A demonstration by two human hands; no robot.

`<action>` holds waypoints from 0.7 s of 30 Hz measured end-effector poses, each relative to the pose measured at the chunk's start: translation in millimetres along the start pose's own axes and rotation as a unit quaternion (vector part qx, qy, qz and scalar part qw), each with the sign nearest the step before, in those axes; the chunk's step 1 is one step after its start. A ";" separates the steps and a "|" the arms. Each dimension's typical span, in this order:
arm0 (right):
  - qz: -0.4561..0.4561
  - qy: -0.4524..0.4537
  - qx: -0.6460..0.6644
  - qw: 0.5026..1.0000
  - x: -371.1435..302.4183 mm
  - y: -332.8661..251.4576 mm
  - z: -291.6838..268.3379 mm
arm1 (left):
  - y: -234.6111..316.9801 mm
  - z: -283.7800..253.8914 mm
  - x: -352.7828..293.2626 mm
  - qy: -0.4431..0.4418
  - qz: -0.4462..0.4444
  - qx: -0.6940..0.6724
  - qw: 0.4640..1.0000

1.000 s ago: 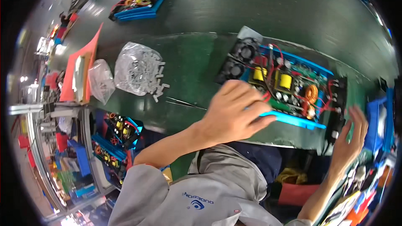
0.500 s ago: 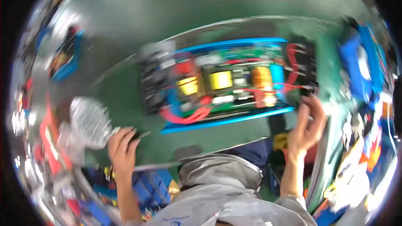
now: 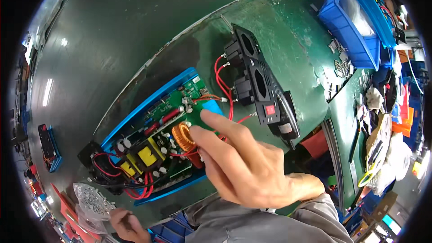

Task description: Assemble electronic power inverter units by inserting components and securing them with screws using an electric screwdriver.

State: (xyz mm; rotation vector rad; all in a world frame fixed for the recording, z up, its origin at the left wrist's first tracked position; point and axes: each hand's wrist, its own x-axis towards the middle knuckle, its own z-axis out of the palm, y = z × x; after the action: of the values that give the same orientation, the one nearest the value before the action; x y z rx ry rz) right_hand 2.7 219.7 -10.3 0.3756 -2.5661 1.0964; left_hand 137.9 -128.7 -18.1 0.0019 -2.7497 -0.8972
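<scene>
A blue metal case (image 3: pixel 148 98) holds an open circuit board with yellow transformers (image 3: pixel 147 156) and a copper-wound coil (image 3: pixel 183 137). My right hand (image 3: pixel 247 166) is over its right end beside the coil, fingers stretched out and apart; the thumb is mostly hidden. Red wires (image 3: pixel 231 103) run from the board to a black end panel (image 3: pixel 258 81) with two sockets and a red switch, lying apart from the case. At the lower left, my left hand (image 3: pixel 128 225) is closed with curled fingers beside a clear bag (image 3: pixel 92 202) of small metal parts; what it holds is unclear.
Blue bins (image 3: pixel 353 27) stand at the far right, with loose metal pieces (image 3: pixel 344 67) near them. A smaller blue-cased unit (image 3: pixel 50 148) sits at the left. Yellow-handled scissors (image 3: pixel 369 175) and cloths (image 3: pixel 398 153) lie along the right side. The green bench top (image 3: pixel 112 31) stretches away.
My view has turned, so the case now slants. My right hand has moved from the end panel to over the board's coil end. My left hand stays near the bag.
</scene>
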 end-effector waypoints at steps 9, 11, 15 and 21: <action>-0.089 0.047 0.048 0.994 -30.2 18.6 7.1 | -107.1 -66.4 17.9 0.133 -0.268 0.219 0.929; -0.098 0.069 0.074 0.990 -45.7 26.0 9.2 | -145.0 -93.9 -1.4 0.110 -0.270 0.274 0.917; -0.044 0.090 0.107 0.989 -59.5 40.4 3.8 | -164.1 -89.3 -4.7 0.037 -0.262 0.274 0.925; 0.002 0.087 0.136 0.987 -75.5 52.9 7.4 | -153.3 -89.0 11.9 0.020 -0.268 0.283 0.921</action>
State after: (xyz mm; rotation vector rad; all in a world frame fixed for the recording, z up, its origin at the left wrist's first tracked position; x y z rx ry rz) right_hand 51.1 258.2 -79.1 0.3221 -2.2714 1.4199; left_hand 135.8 -305.5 -35.0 0.8956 -2.9018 -0.1515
